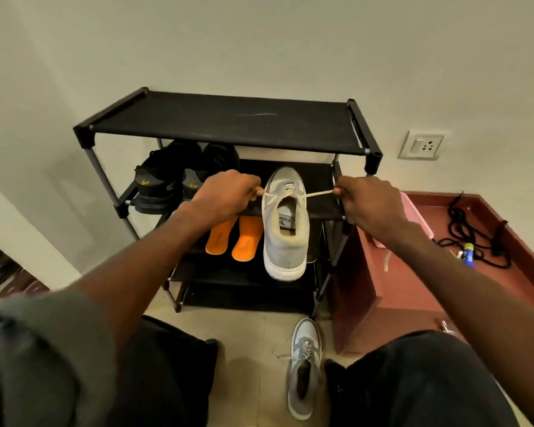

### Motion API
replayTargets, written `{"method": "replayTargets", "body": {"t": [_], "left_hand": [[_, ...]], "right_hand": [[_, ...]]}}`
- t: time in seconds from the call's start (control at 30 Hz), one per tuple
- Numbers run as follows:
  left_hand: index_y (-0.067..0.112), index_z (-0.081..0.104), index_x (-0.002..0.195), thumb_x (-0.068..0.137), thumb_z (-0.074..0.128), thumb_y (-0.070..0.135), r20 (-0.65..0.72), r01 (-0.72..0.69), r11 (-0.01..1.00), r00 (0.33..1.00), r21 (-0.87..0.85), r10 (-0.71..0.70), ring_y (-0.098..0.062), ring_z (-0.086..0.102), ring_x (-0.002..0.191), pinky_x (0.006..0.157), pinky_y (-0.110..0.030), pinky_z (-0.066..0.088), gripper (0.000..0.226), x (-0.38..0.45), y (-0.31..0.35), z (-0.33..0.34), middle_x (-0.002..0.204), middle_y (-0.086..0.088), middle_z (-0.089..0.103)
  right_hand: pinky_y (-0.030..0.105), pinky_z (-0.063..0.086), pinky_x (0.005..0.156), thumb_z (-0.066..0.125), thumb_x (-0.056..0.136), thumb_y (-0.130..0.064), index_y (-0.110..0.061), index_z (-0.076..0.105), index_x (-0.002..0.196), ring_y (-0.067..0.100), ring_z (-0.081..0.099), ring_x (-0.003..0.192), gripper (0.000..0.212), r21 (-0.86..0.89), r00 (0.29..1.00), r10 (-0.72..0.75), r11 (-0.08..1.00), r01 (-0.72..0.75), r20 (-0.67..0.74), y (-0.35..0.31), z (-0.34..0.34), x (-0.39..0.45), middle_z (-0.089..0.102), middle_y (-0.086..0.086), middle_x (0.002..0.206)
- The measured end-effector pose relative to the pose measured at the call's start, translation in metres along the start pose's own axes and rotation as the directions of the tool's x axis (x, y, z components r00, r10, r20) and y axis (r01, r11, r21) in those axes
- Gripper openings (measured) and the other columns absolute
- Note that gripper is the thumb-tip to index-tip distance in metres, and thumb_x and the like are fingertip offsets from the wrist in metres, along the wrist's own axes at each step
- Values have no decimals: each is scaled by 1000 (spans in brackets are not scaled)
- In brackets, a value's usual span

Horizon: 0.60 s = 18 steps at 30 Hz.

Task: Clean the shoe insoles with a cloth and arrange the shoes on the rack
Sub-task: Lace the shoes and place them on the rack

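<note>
Hands, left hand (pixel 225 195) and right hand (pixel 370 201), each pinched a pale lace end, pulling apart over the grey fabric sneaker (pixel 285 238) on the black rack's (pixel 228 118) middle shelf; knotting seemed next.

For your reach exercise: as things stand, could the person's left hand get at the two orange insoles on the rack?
Probably yes, once it lets go. The left hand pinches a lace of the grey shoe; the orange insoles lie just below it, uncovered, with nothing between.
</note>
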<state>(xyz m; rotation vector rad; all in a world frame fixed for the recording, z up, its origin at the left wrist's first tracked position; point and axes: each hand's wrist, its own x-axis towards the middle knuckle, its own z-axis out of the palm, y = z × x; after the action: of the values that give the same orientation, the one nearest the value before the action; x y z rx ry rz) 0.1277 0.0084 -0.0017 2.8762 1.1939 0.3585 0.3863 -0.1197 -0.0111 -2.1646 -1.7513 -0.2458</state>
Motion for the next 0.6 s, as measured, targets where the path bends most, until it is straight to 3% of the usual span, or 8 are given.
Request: {"method": "replayTargets", "body": {"t": [0.1, 0.23, 0.47, 0.6], "left_hand": [[25, 62, 95, 101, 54, 25, 89, 34, 999, 995, 42, -37, -21, 59, 81, 68, -37, 46, 10, 2, -1, -18, 86, 0, 60], [26, 67, 104, 103, 54, 32, 129, 75, 995, 988, 64, -82, -18, 59, 79, 69, -37, 47, 15, 0, -4, -28, 86, 1, 61], [30, 61, 94, 104, 49, 35, 148, 201, 976, 966, 80, -211, -23, 61, 86, 82, -48, 55, 17, -19, -18, -23, 93, -4, 62], [33, 56, 84, 104, 48, 35, 153, 250, 968, 957, -15, -245, -19, 60, 83, 77, -44, 53, 22, -20, -21, -22, 91, -3, 61]], "right_hand": [[35, 36, 68, 55, 101, -23, -22, 69, 110, 37, 65, 86, 17, -112, 997, 2, 994, 8, 81, 9, -14, -2, 71, 12, 98], [36, 39, 70, 52, 102, -25, -18, 66, 100, 30, 54, 77, 16, -128, 991, 52, 991, -36, 124, 6, -22, -1, 69, 12, 97], [39, 42, 78, 50, 104, -32, -10, 67, 117, 42, 64, 107, 31, -40, 961, 243, 970, -239, 130, 12, -19, -9, 68, 18, 116], [39, 45, 78, 52, 103, -29, -7, 66, 115, 42, 64, 105, 28, 40, 938, 318, 944, -326, 136, 7, -17, -10, 69, 18, 116]]}}
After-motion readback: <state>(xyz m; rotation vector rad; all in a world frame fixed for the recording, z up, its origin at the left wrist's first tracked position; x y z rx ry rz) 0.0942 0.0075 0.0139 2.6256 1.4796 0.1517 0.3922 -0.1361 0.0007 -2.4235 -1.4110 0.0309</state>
